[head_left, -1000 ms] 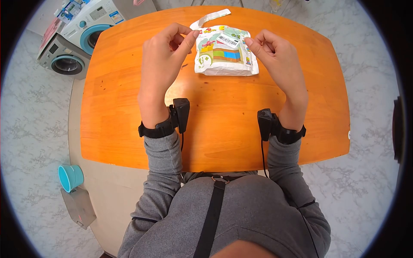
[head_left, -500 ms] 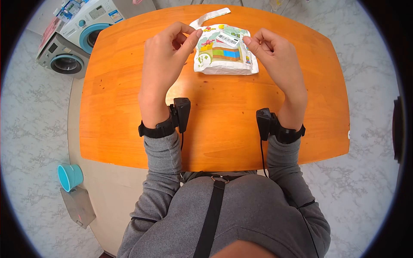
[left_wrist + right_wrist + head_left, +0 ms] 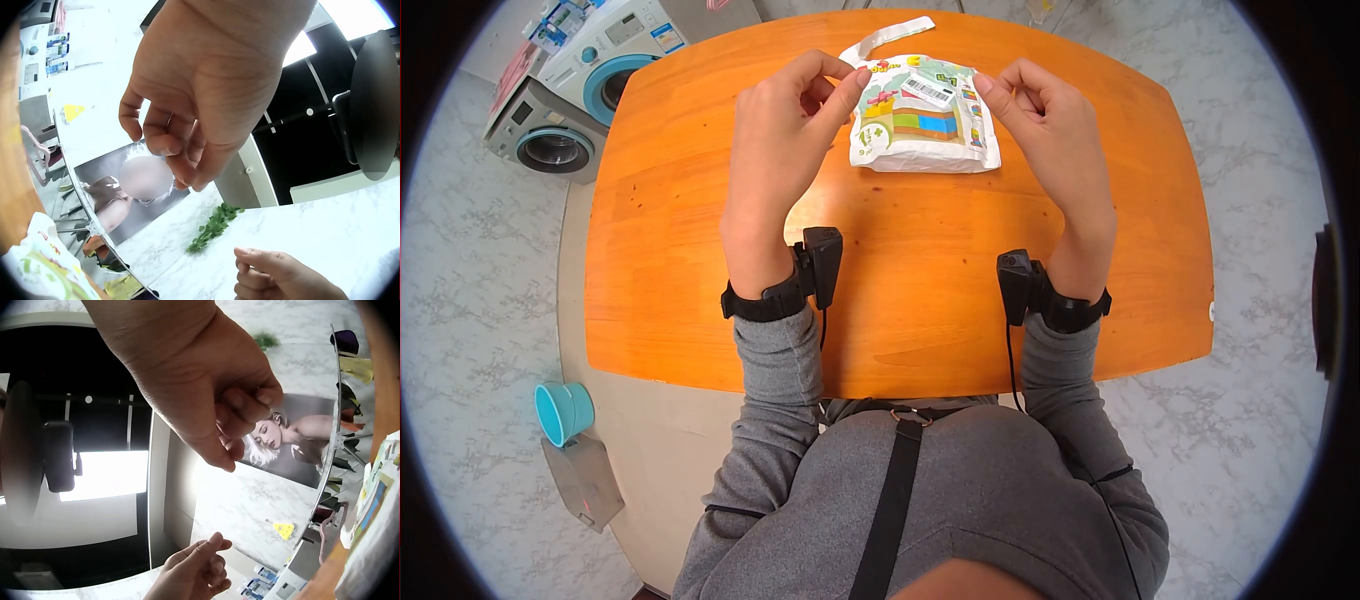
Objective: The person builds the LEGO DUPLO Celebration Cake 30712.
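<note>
Hovering near the bag [image 3: 925, 122], left hand [image 3: 783, 135] and right hand [image 3: 1052, 135] are holding nothing visible, fingers curled; strip [image 3: 900, 35] is lying far side, tearing seemingly done, unpacking probably remaining.

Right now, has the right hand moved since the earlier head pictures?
Yes, slightly. In the head view, judged against the fixed table, the right hand has shifted a little toward the table's far edge.
</note>
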